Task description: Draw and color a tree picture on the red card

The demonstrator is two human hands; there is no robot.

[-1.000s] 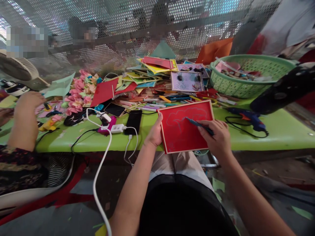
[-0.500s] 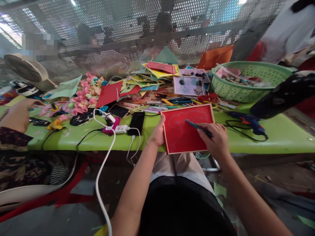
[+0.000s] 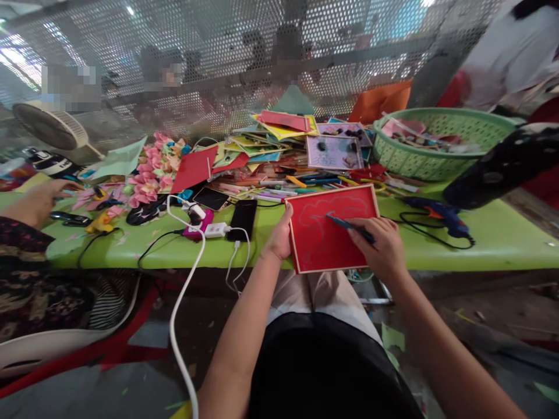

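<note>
A red board with a pale wooden frame (image 3: 332, 250) rests tilted at the table's front edge, over my lap. My left hand (image 3: 280, 235) grips its left side, thumb on the frame. In my right hand (image 3: 384, 241) is a dark teal pen (image 3: 353, 227), its tip on the red surface. Faint light lines on the board form a cloud-like, tree-like outline. The heel of my right hand lies by the board's right edge.
Left of the board are a black phone (image 3: 242, 219) and a purple power strip (image 3: 198, 226) with white cables. A glue gun (image 3: 445, 215) and green basket (image 3: 437, 163) stand right. Pens and framed cards (image 3: 334, 152) pile up behind. A co-worker's hand (image 3: 48, 201) is far left.
The pen tip and my right hand have shifted slightly left on the board. The co-worker's hand at far left has moved a little. My left hand keeps its hold.
</note>
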